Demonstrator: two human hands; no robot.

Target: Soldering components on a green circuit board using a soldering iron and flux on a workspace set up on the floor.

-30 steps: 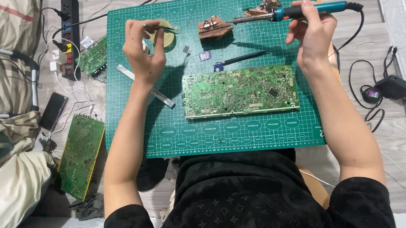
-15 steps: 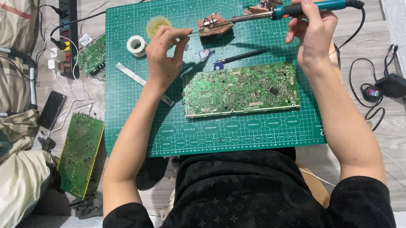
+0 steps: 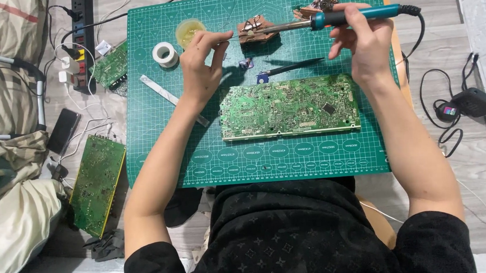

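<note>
Over green mat (image 3: 162, 156), left hand (image 3: 200, 67) has neared soldering iron (image 3: 325, 20).

Matt rubbery green cutting mat (image 3: 161, 129); soldering iron (image 3: 325, 21) with metal shaft, teal plastic grip.

A dark phone (image 3: 63, 130) lies left of the green mat, screen black; a colourful label marks the black adapter (image 3: 449, 111).

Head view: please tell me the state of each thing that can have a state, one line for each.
soldering iron: held in right hand, tip over the brown holder
left hand: pinching a thin wire
large circuit board: flat on the green mat, untouched
solder roll: lying on the mat
phone: screen dark
</note>
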